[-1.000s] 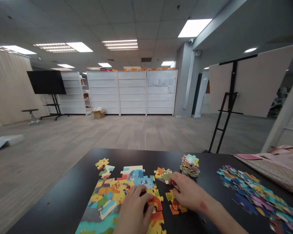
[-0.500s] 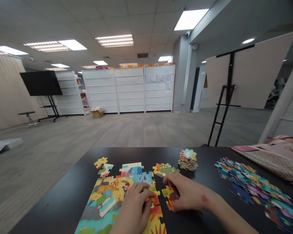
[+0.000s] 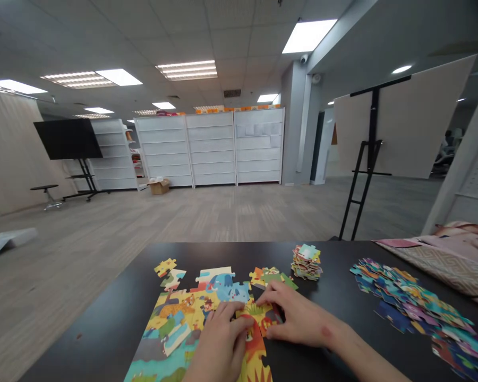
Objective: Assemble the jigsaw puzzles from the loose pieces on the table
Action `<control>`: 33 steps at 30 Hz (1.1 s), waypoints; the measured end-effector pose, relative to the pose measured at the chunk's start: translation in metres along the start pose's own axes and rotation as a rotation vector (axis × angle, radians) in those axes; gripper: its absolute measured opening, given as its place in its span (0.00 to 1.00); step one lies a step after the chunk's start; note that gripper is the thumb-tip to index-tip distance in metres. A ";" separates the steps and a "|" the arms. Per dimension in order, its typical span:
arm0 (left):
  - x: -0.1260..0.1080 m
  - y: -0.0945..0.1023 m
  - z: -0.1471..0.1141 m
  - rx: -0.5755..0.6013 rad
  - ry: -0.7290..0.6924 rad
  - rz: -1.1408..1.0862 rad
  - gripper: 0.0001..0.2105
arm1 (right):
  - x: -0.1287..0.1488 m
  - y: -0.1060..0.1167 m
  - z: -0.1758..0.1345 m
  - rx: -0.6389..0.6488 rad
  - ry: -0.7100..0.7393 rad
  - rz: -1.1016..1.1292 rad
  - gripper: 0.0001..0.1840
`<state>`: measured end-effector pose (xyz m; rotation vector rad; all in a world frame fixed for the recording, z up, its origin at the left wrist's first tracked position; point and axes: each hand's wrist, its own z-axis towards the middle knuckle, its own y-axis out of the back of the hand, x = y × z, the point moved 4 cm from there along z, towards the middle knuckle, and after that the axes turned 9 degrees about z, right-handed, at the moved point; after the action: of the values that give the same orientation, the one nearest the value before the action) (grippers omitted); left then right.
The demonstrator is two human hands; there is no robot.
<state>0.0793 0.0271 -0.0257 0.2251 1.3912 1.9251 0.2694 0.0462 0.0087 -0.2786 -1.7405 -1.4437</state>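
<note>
Slid left since half a second ago, the piece (image 3: 266, 314) now meets the puzzle (image 3: 183, 306) at its right edge; whether its tabs are seated is hidden. The right hand (image 3: 292, 315) pinches it between thumb and fingers; the left hand (image 3: 223, 334) rests on the puzzle, fingers parted, gripping nothing visible. Keeping the piece flat and lining up tabs before pressing should work best. Beyond, a stack (image 3: 306, 262) stands on the table (image 3: 103, 318).
</note>
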 end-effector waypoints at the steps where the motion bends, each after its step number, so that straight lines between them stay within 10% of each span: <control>1: 0.000 0.000 0.000 -0.002 -0.010 -0.002 0.16 | 0.000 0.000 0.000 0.002 -0.002 0.005 0.26; 33: 0.006 -0.004 -0.007 0.061 -0.096 0.009 0.15 | 0.003 0.004 0.001 -0.076 0.132 -0.059 0.19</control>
<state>0.0728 0.0266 -0.0336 0.3485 1.3883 1.8566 0.2697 0.0469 0.0139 -0.1696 -1.6016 -1.5381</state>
